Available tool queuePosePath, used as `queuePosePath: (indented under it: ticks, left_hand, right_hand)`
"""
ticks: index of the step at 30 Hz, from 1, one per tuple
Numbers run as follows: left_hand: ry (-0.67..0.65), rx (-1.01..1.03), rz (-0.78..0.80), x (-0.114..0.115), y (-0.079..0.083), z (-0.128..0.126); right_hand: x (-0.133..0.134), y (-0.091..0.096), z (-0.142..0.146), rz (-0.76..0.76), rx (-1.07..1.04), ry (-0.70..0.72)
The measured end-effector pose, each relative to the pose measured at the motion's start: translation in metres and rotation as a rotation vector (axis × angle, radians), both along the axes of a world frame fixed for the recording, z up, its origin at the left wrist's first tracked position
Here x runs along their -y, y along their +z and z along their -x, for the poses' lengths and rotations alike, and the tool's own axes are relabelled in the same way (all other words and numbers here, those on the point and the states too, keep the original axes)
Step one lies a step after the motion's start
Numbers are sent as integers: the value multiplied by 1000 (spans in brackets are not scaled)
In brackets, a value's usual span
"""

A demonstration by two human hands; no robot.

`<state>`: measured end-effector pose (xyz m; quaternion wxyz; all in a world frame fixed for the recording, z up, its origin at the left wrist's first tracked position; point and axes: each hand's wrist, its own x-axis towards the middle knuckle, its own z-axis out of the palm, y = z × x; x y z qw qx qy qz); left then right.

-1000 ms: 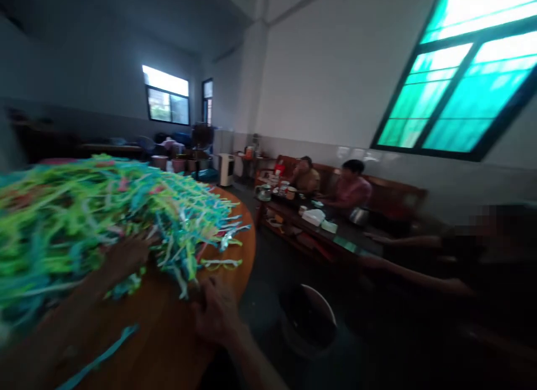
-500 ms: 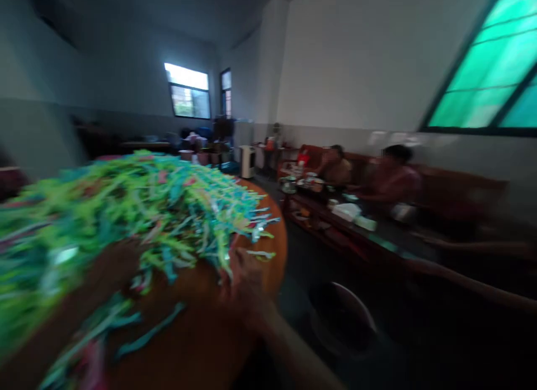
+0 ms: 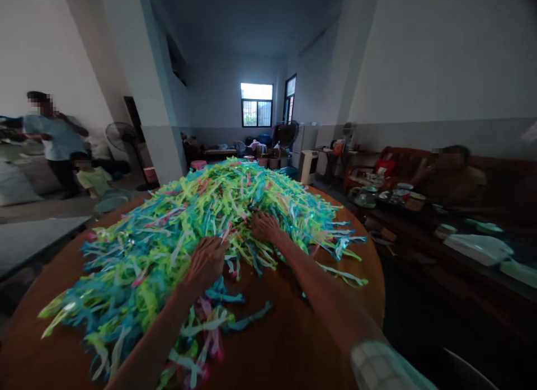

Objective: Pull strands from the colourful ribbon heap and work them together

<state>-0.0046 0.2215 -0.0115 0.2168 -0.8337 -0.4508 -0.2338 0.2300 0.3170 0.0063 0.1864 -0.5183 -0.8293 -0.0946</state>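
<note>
A big heap of thin strips (image 3: pixel 176 228) in green, yellow, blue and pink covers a round wooden table (image 3: pixel 293 334). My left hand (image 3: pixel 206 261) rests on the near edge of the heap, its fingertips dug into the strips. My right hand (image 3: pixel 265 226) lies a little farther in, its fingers also buried among them. What the fingers hold, if anything, is hidden by the strips. Loose strips (image 3: pixel 235 320) trail onto the bare wood between my forearms.
A person (image 3: pixel 451 172) sits at a long dark table (image 3: pixel 461 239) of dishes on the right. On the left a person (image 3: pixel 50 138) stands near a fan (image 3: pixel 119 138). A pillar (image 3: pixel 142 99) rises behind the table. A dark bucket rim (image 3: pixel 465 367) shows at lower right.
The view has swung left from the green window to the whole table. My right hand has moved from the table's edge into the heap; my left hand stays in the strips.
</note>
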Motion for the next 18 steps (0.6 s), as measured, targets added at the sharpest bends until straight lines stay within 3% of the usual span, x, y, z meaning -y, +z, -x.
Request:
queuePosePath:
  ticks: [4, 9, 18]
  left_hand:
    - [-22, 57, 0, -3, -3, 1]
    - [21, 90, 86, -6, -3, 0]
    - [58, 6, 206, -2, 16, -6]
  right_hand:
    - [-4, -14, 7, 98, 35, 1]
    - [15, -26, -5, 144, 45, 72]
    - [51, -20, -32, 54, -154, 196]
